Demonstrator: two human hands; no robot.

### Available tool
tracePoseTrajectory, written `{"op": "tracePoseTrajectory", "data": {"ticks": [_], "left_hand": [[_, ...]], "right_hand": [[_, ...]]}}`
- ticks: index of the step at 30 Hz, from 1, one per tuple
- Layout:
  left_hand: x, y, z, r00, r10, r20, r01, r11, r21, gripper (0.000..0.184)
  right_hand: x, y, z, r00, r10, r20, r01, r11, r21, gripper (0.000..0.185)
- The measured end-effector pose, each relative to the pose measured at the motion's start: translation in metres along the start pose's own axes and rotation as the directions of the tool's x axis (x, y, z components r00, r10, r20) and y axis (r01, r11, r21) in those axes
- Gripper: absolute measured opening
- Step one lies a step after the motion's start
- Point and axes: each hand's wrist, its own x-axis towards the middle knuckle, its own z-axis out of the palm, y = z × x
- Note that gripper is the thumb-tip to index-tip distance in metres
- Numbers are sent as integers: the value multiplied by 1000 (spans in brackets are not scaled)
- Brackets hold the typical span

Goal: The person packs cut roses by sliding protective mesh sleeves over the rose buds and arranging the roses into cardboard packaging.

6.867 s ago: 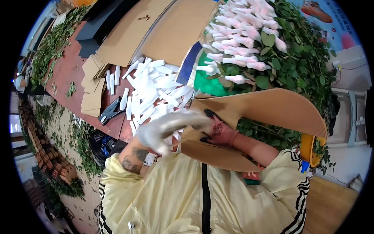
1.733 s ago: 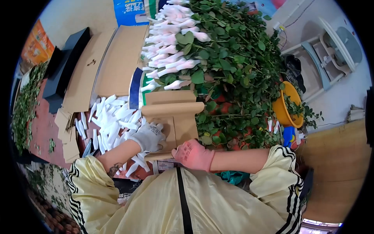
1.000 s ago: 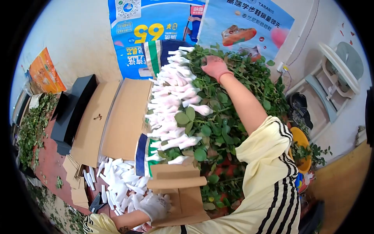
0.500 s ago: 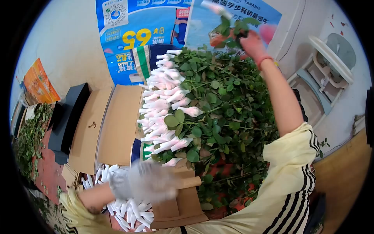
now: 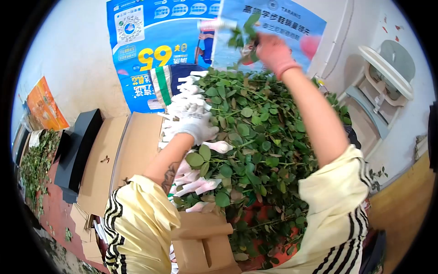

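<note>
My right hand [image 5: 276, 54], in a pink glove, is raised at the upper right, closed round a leafy stem [image 5: 246, 34] whose pale sleeved head is blurred. My left hand [image 5: 197, 124], in a white glove, lies with fingers spread on the row of white-sleeved flower heads [image 5: 194, 185]. Their leafy stems [image 5: 260, 137] reach to the right in a thick pile. Nearest my body stands a folded cardboard piece [image 5: 200, 249], touched by neither hand. My left forearm and sleeve hide part of the white foam sleeves.
Flat cardboard sheets [image 5: 102, 160] and a black box [image 5: 80, 153] lie at the left. Small cardboard pieces [image 5: 86, 228] are nearer. Behind are a blue poster [image 5: 153, 41] and a shoe poster [image 5: 292, 27]. A high chair [image 5: 383, 86] stands at the right.
My right hand has lifted a stem from the pile and moved slightly left and down with it. My left hand has left the folded cardboard and moved up onto the sleeved heads.
</note>
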Motion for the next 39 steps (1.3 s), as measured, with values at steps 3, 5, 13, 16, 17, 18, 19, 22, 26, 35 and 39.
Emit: {"op": "tracePoseTrajectory", "data": {"ticks": [3, 5, 13, 16, 17, 18, 19, 22, 26, 35, 39], "left_hand": [[-9, 5, -16, 999, 16, 40, -16, 1000, -7, 54], [-10, 1, -11, 1000, 9, 28, -9, 1000, -2, 54], [-14, -8, -20, 993, 88, 76, -84, 995, -51, 50], [-8, -3, -46, 987, 131, 96, -130, 991, -21, 43], [0, -2, -53, 985, 65, 162, -70, 997, 24, 36], [5, 1, -60, 974, -6, 224, -10, 997, 71, 30], [2, 0, -68, 995, 88, 48, -95, 980, 177, 28], [22, -7, -78, 997, 70, -36, -66, 992, 111, 28], [38, -31, -73, 989, -2, -148, -6, 999, -50, 31], [34, -38, -98, 934, 342, 101, 54, 143, -988, 45], [25, -34, -99, 949, 315, -1, 35, -107, -994, 48]], "right_hand": [[-3, -24, 117, 985, -51, 164, 50, 999, 7, 30], [-11, -46, 165, 956, -4, 293, -10, 999, 46, 33], [-19, -70, 188, 819, 113, 563, -124, 992, -19, 37], [-17, -50, 162, 775, 96, 625, -60, 995, -78, 36], [-19, -36, 157, 831, 100, 548, -73, 995, -71, 36], [-21, -22, 152, 878, 104, 467, -83, 994, -64, 36], [-21, -11, 138, 892, 124, 436, -107, 992, -63, 36], [-23, 34, 125, 976, 205, 70, -202, 978, -42, 36], [-17, 57, 24, 992, 25, 123, -34, 997, 73, 35], [-101, -5, 72, 829, -502, 246, 378, 828, 415, 43], [-91, -1, 76, 967, -241, 88, 184, 891, 415, 38]]}}
